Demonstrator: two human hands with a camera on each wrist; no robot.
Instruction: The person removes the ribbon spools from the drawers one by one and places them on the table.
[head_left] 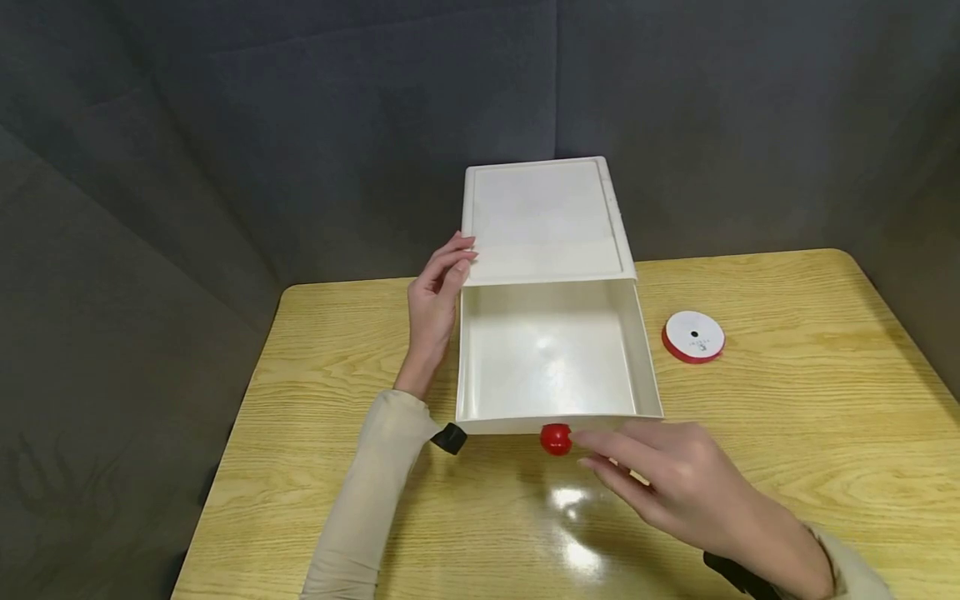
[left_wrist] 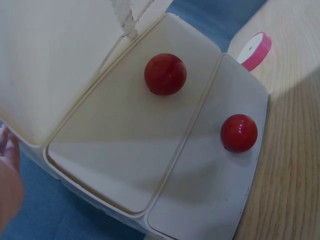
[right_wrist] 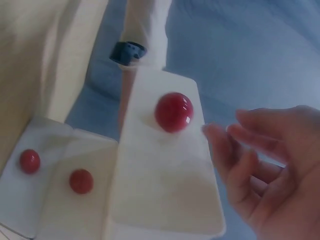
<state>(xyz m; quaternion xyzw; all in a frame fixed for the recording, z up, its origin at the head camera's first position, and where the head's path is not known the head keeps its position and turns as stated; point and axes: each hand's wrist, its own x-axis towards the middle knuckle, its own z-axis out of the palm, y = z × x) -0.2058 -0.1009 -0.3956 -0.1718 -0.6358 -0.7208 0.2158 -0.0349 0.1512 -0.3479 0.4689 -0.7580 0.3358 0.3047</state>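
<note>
A white drawer unit point(head_left: 543, 221) stands on the table with its top drawer point(head_left: 551, 358) pulled out, nothing inside it. My left hand point(head_left: 438, 304) rests its fingers along the unit's left top edge, the thumb near the front corner. On the drawer's front is a round red knob point(head_left: 556, 439). My right hand point(head_left: 675, 483) is just right of the knob, its fingers loosely bent and holding nothing. In the right wrist view a small gap shows between the fingertips point(right_wrist: 210, 131) and the knob. Two lower drawers, each with a red knob point(left_wrist: 165, 74), are pushed in.
A spool of red ribbon point(head_left: 693, 335) with a white face lies on the wooden table point(head_left: 787, 400), right of the drawer unit. Dark cloth point(head_left: 337, 125) hangs behind the table and along its sides. Each wrist wears a black band point(head_left: 449, 438).
</note>
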